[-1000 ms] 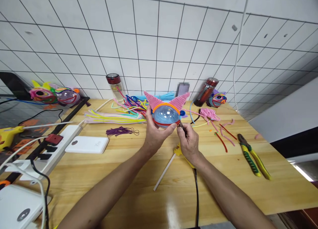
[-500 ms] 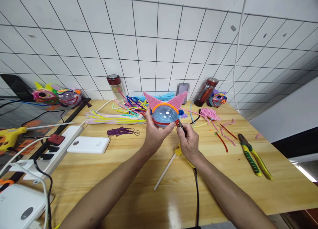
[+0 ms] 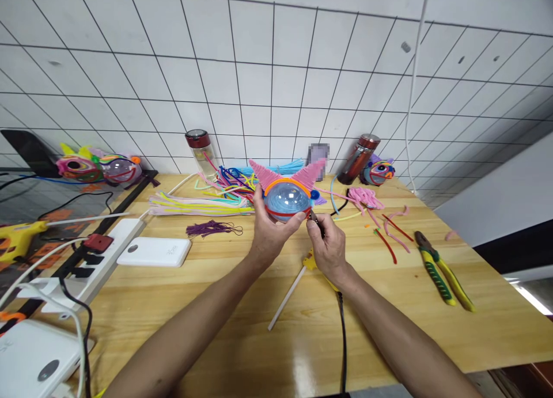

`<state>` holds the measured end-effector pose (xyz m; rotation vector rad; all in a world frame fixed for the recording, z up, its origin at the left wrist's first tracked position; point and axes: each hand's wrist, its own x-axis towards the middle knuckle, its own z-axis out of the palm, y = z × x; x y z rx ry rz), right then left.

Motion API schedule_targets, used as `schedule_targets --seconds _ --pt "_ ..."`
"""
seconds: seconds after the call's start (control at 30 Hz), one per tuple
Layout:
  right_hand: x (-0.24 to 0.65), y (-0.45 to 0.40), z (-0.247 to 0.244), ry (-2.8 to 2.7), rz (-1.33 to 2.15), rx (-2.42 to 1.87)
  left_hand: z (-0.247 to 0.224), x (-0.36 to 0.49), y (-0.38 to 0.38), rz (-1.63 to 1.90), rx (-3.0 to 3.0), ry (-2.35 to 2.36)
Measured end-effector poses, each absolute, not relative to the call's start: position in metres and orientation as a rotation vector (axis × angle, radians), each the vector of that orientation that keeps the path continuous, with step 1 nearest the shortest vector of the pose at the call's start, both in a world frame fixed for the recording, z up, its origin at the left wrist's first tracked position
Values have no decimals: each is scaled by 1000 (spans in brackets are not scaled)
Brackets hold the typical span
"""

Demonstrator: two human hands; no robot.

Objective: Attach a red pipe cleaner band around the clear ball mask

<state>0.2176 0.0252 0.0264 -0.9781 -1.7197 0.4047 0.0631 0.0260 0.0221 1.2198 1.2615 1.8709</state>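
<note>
My left hand is closed around the side of a clear plastic ball with pink pipe-cleaner ears, an orange band on top, a red strip below and blue coils at its sides. Its thumb presses on the lower front. At the ball's lower right edge, my right hand grips a small dark tool; the fingers cover most of it, so its exact kind is unclear. Beneath that hand lies a yellow glue gun with a white glue stick sticking out, partly hidden by the wrist.
Pliers and cut pipe-cleaner pieces lie to the right. Pipe-cleaner bundles, purple tassels and a white power bank are on the left, beside a power strip. Two bottles stand by the wall.
Almost nothing differs. Both hands keep their hold at the ball, and the surrounding things stay where they were.
</note>
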Motion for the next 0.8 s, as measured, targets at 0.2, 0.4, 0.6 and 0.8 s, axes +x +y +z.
schedule_targets --seconds 0.2,0.4,0.6,0.8 --pt "218 26 25 -1714 395 -966 21 61 27 1860 1240 1302" --pt "218 25 24 -1705 398 -971 21 62 27 1878 1232 1283" --pt "217 26 24 -1693 403 -986 22 63 25 1881 1229 1294" --pt "217 27 22 -1692 405 -987 23 62 25 1852 1239 1303"
